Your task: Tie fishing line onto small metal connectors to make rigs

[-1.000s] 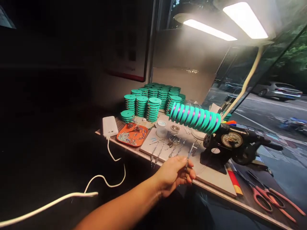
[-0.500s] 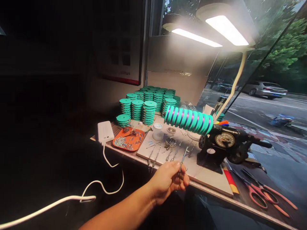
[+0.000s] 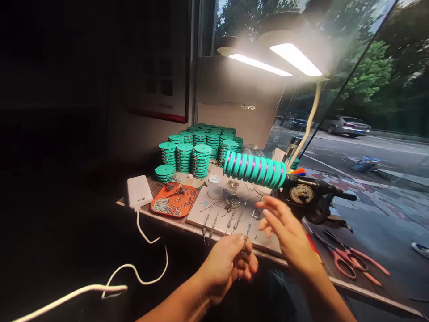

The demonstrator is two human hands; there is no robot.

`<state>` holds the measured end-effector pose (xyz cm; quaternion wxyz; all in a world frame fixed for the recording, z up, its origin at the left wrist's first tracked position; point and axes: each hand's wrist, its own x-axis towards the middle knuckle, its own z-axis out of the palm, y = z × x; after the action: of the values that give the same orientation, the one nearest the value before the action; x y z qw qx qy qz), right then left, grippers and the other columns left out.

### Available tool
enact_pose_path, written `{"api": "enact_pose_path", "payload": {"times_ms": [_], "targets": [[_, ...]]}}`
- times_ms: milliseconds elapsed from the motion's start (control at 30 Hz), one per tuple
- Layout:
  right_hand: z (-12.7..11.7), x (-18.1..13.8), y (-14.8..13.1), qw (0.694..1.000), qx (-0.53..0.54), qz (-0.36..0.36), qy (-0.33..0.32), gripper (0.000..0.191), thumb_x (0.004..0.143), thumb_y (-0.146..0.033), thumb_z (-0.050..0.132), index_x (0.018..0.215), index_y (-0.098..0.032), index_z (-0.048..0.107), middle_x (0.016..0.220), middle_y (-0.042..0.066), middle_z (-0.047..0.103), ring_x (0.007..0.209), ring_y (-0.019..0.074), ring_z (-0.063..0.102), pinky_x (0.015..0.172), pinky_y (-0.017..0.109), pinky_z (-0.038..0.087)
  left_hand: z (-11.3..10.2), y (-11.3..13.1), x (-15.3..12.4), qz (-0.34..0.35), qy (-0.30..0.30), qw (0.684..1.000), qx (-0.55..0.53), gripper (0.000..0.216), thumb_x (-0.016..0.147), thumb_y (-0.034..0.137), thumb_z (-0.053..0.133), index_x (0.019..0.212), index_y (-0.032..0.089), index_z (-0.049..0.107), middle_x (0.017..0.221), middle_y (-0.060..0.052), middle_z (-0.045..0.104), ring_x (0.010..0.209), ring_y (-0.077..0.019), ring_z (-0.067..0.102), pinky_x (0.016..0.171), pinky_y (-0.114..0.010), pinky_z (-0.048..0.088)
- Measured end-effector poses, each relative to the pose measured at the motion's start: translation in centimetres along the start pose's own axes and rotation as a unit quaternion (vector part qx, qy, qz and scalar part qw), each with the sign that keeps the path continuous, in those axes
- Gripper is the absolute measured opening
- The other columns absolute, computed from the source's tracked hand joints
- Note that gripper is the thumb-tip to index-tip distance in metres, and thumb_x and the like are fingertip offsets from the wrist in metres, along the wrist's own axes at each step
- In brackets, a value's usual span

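Note:
My left hand [image 3: 229, 261] is closed at the front edge of the board, thumb and finger pinching the lower end of a thin fishing rig [image 3: 249, 229]. The rig's coiled metal part and T-shaped top stick up from the pinch. To the right, my right hand [image 3: 290, 235] is raised with its fingers apart, holding nothing, close to the rig's upper end. Similar rigs with small weights [image 3: 229, 222] lie on the pale board [image 3: 197, 217] just beyond my left hand. Behind my right hand is a black winder [image 3: 301, 193] carrying a row of green spools [image 3: 254, 170].
Stacked green spools [image 3: 184, 158] stand at the back. An orange tray [image 3: 186, 211] of small parts sits left, beside a white power bank [image 3: 140, 192] with a cable [image 3: 77, 293]. Scissors [image 3: 345, 264] lie at right. A lamp [image 3: 296, 60] hangs overhead.
My right hand has come into view from the lower right, towards the rig. My left hand keeps its pinch on the rig. The view has shifted slightly.

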<state>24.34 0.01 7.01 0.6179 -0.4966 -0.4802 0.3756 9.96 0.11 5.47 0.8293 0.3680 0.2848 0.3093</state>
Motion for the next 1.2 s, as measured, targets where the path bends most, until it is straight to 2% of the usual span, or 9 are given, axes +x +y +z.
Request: {"api": "enact_pose_path", "payload": {"times_ms": [67, 100, 200, 500, 733, 1200], "targets": [[0.7, 0.2, 0.0, 0.993, 0.087, 0.064, -0.038, 0.025, 0.074, -0.033, 0.065, 0.090, -0.015, 0.060, 0.077, 0.002, 0.063, 0.046, 0.0052, 0.050, 0.039, 0.017, 0.038, 0.1, 0.0, 0.0, -0.001, 0.003, 1.000, 0.005, 0.035, 0.072, 0.049, 0.055, 0.067, 0.015, 0.047, 0.044, 0.001, 0.054, 0.034, -0.0054, 0.041, 0.042, -0.019, 0.028], [1.1, 0.3, 0.1, 0.987, 0.127, 0.088, -0.049, 0.025, 0.069, -0.034, 0.070, 0.082, -0.015, 0.061, 0.068, 0.000, 0.063, 0.040, 0.0034, 0.045, 0.035, 0.015, 0.033, 0.1, 0.0, -0.1, 0.000, 0.003, 1.000, 0.006, 0.035, 0.072, 0.049, 0.055, 0.067, 0.015, 0.047, 0.044, 0.001, 0.054, 0.034, -0.0055, 0.041, 0.041, -0.019, 0.028], [2.0, 0.6, 0.2, 0.981, 0.167, 0.098, -0.032, 0.025, 0.062, -0.035, 0.074, 0.068, -0.015, 0.060, 0.053, -0.003, 0.060, 0.037, 0.0032, 0.043, 0.035, 0.014, 0.030, 0.1, -0.2, -0.3, 0.004, 0.001, 1.000, 0.003, 0.034, 0.072, 0.049, 0.055, 0.067, 0.016, 0.047, 0.045, 0.001, 0.055, 0.035, -0.0056, 0.042, 0.043, -0.019, 0.030], [2.1, 0.4, 0.1, 0.977, 0.191, 0.095, -0.004, 0.025, 0.058, -0.033, 0.075, 0.065, -0.014, 0.061, 0.051, -0.002, 0.059, 0.037, 0.0040, 0.045, 0.036, 0.015, 0.032, 0.4, -0.7, -1.8, -0.020, 0.025, 0.999, 0.014, 0.036, 0.068, 0.050, 0.056, 0.068, 0.016, 0.046, 0.046, 0.000, 0.056, 0.037, -0.0065, 0.046, 0.044, -0.018, 0.031], [2.0, 0.6, 0.2, 0.977, 0.192, 0.095, -0.003, 0.024, 0.059, -0.031, 0.075, 0.066, -0.014, 0.061, 0.051, -0.002, 0.060, 0.037, 0.0041, 0.046, 0.036, 0.015, 0.033, 0.1, -1.0, -2.5, -0.042, 0.039, 0.998, 0.010, 0.032, 0.071, 0.047, 0.052, 0.069, 0.016, 0.046, 0.047, 0.000, 0.056, 0.038, -0.0063, 0.045, 0.045, -0.019, 0.032], [1.7, 0.6, -0.2, 0.977, 0.186, 0.107, -0.018, 0.024, 0.063, -0.035, 0.071, 0.069, -0.017, 0.057, 0.055, -0.002, 0.060, 0.038, 0.0057, 0.046, 0.039, 0.017, 0.032, -0.3, -1.2, -2.6, -0.044, 0.023, 0.999, 0.003, 0.032, 0.072, 0.047, 0.053, 0.066, 0.015, 0.049, 0.050, -0.002, 0.059, 0.040, -0.0072, 0.046, 0.047, -0.020, 0.033]]}}
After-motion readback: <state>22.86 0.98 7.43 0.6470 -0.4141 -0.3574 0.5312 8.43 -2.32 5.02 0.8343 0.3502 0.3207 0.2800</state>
